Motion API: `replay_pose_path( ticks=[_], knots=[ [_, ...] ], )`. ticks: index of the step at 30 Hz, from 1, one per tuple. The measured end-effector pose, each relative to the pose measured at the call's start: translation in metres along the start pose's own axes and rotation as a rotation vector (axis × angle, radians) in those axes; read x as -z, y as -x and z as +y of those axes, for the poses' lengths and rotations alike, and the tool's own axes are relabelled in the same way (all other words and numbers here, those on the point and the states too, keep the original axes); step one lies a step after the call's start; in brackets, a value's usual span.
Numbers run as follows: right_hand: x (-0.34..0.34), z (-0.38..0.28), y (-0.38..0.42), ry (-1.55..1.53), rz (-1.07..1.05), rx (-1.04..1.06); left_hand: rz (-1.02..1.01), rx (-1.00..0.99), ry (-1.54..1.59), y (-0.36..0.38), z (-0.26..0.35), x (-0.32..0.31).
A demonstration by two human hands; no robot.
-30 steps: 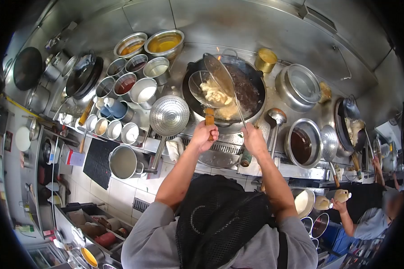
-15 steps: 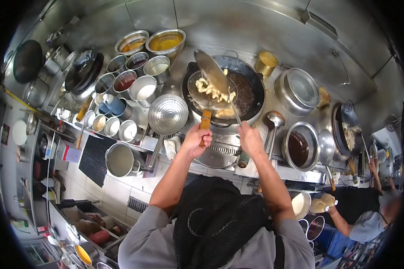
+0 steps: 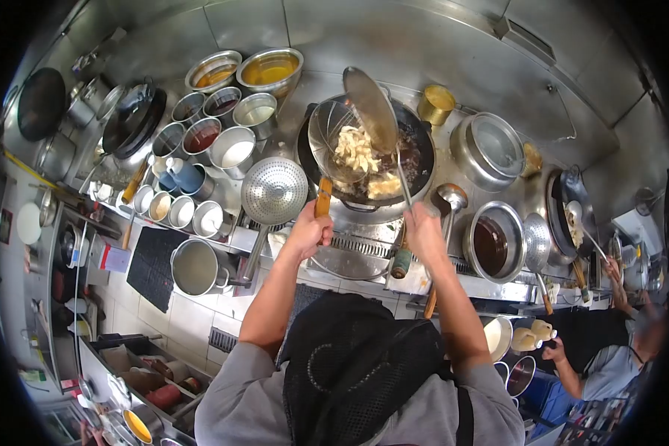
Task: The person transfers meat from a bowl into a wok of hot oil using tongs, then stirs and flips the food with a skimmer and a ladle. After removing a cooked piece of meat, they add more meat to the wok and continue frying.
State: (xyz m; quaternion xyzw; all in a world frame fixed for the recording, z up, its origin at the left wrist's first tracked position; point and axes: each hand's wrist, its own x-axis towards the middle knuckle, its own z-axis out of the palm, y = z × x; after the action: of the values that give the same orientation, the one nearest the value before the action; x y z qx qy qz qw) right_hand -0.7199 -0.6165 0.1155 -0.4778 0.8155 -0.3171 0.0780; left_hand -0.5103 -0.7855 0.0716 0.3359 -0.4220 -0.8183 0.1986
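My left hand is closed around the wooden handle of a wire strainer, tilted over the left side of a black wok. Pale battered pieces lie at the strainer's right edge, and more fried pieces sit in the dark, bubbling oil. My right hand grips the thin metal handle of a large round skimmer, its wide head standing steeply above the wok. Holes in that head are hard to make out.
Left of the wok, a perforated strainer rests near several sauce pots. On the right are a ladle, a bowl of dark sauce and a lidded pot. Another person works at a second wok.
The strainer has tipped, and the pale pieces have slid to its right edge over the oil. The skimmer head has moved right and turned steeper. My left hand has shifted slightly left.
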Motion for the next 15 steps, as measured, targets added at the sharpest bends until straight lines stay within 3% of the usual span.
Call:
replay_pose_path(
  ticks=[5, 9, 11, 15],
  knots=[
    [-0.048, 0.038, -0.004, 0.146, -0.082, -0.067, 0.068, -0.045, -0.209, 0.0, 0.011, 0.001],
    [-0.011, 0.029, -0.008, 0.062, 0.018, -0.16, 0.177, -0.121, -0.482, -0.003, -0.004, 0.015],
    [0.013, 0.03, -0.009, 0.077, 0.04, -0.178, 0.358, -0.63, -1.095, -0.012, -0.019, 0.028],
    [0.033, 0.061, -0.022, 0.088, 0.091, -0.201, 0.338, -0.418, -1.06, 0.017, 0.012, 0.004]
  ],
)
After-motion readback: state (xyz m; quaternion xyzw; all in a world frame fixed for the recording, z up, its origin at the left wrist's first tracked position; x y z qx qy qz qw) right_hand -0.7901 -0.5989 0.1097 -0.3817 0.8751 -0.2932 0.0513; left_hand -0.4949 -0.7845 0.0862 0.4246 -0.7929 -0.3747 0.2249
